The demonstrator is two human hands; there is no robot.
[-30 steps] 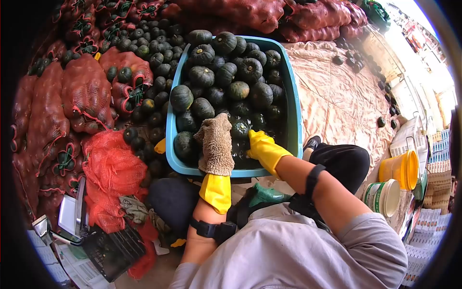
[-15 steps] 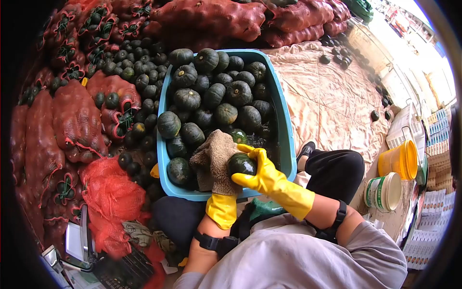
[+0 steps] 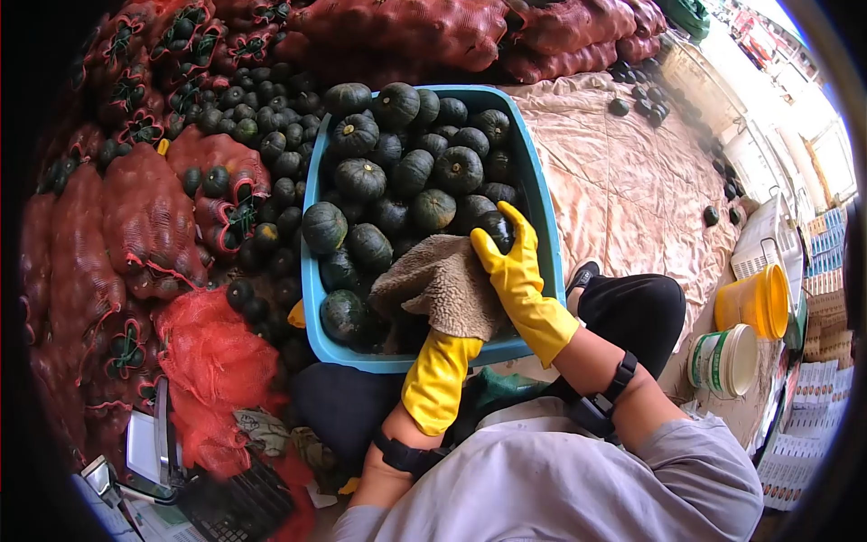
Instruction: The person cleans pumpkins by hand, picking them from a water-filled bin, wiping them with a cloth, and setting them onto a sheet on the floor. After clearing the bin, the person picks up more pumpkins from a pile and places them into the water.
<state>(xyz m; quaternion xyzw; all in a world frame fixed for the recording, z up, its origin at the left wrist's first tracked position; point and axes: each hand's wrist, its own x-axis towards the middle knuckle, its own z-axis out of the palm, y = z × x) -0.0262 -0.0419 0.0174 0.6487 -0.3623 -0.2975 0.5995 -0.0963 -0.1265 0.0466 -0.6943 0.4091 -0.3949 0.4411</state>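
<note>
My right hand (image 3: 518, 275), in a yellow rubber glove, has its thumb and fingers around a dark green, wet-looking pumpkin (image 3: 494, 229) at the right side of the tub. My left hand (image 3: 442, 375), gloved in yellow too, is inside or under a brown fleecy cloth (image 3: 442, 285), which hides its fingers. The cloth lies beside my right hand, its loose end hanging to the left. Many small dark green pumpkins (image 3: 361, 179) are heaped in the blue tub (image 3: 542, 203), filling most of what shows.
Red mesh sacks (image 3: 149, 217) are stacked at the left and back. Loose pumpkins (image 3: 262, 117) lie left of the tub, with a beige ground sheet (image 3: 614, 181) to its right. A yellow bucket (image 3: 750, 303) and a white tub (image 3: 722, 359) stand at right.
Both hands have moved right. The pumpkin in my right hand has moved up and right, away from my lap. The cloth has shifted right and spread out beside my right hand.
</note>
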